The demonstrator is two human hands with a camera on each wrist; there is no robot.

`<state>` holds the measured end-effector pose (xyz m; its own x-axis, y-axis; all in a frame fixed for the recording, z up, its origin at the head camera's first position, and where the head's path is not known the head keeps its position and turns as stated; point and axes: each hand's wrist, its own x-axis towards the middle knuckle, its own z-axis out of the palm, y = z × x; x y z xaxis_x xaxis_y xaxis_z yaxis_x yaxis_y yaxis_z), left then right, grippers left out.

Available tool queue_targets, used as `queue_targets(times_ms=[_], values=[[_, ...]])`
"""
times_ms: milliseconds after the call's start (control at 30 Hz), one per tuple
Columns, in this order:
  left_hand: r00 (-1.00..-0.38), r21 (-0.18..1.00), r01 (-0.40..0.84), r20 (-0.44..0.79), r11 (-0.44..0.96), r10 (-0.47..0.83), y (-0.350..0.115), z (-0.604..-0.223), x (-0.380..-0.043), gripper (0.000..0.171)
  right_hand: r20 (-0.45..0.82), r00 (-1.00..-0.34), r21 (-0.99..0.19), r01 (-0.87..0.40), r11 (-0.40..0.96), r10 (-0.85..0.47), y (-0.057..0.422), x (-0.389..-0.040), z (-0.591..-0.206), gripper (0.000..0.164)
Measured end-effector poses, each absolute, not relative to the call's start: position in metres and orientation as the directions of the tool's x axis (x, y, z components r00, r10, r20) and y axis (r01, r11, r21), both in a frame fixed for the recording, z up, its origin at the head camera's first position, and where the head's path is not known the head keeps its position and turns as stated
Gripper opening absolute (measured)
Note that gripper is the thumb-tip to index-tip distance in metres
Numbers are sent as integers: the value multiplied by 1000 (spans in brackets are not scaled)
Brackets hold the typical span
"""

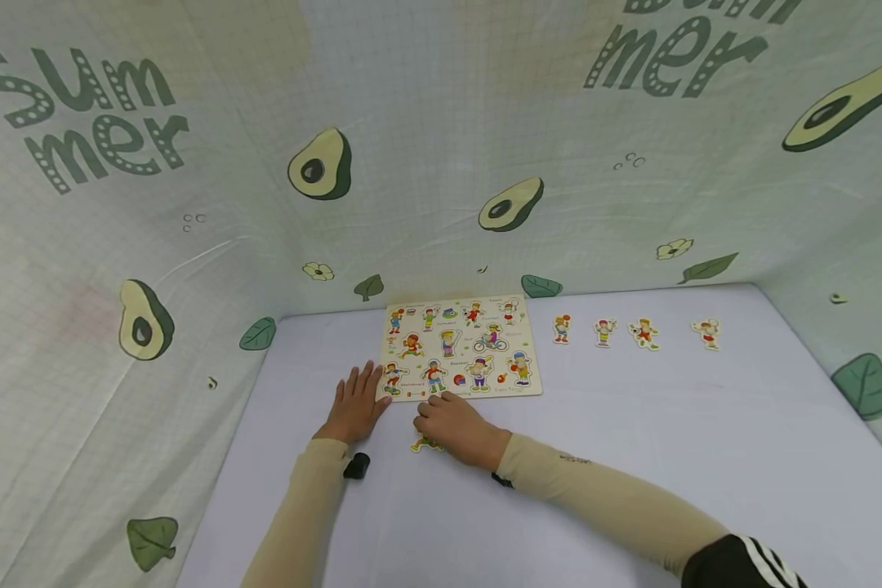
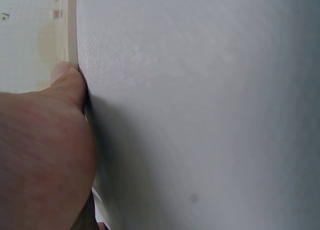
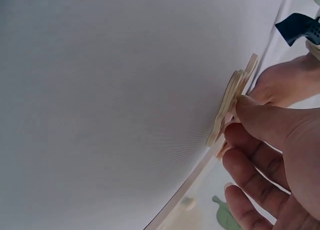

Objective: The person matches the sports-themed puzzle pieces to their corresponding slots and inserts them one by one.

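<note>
A wooden picture puzzle board [image 1: 461,349] with cartoon sports figures lies at the back of the table. My left hand [image 1: 354,406] rests with fingers spread at its lower left corner; in the left wrist view the thumb [image 2: 70,85] touches the board's edge [image 2: 72,30]. Just in front of the board, my right hand [image 1: 459,429] pinches a figure-shaped puzzle piece [image 1: 425,443], most of it hidden under the fingers. The right wrist view shows this piece's plywood edge [image 3: 227,107] against the thumb.
To the right of the board, several loose figure pieces lie in a row, among them a ball player [image 1: 562,329], a footballer [image 1: 643,333] and one far right [image 1: 706,333]. A printed cloth [image 1: 412,163] hangs behind the white table [image 1: 632,457].
</note>
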<state>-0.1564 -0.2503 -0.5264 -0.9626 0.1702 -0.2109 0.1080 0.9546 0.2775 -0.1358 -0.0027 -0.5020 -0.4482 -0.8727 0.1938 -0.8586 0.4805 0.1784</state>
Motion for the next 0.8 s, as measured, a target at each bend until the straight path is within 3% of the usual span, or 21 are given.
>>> queue_targets(times_ms=[533, 800], values=[[-967, 299, 112, -189, 948, 174, -244, -511, -149, 63, 194, -463, 147, -858, 492, -865, -4, -137, -496, 18], [-960, 261, 79, -240, 962, 144, -242, -509, -152, 66, 216, -516, 89, -835, 543, -829, -2, -151, -484, 15]])
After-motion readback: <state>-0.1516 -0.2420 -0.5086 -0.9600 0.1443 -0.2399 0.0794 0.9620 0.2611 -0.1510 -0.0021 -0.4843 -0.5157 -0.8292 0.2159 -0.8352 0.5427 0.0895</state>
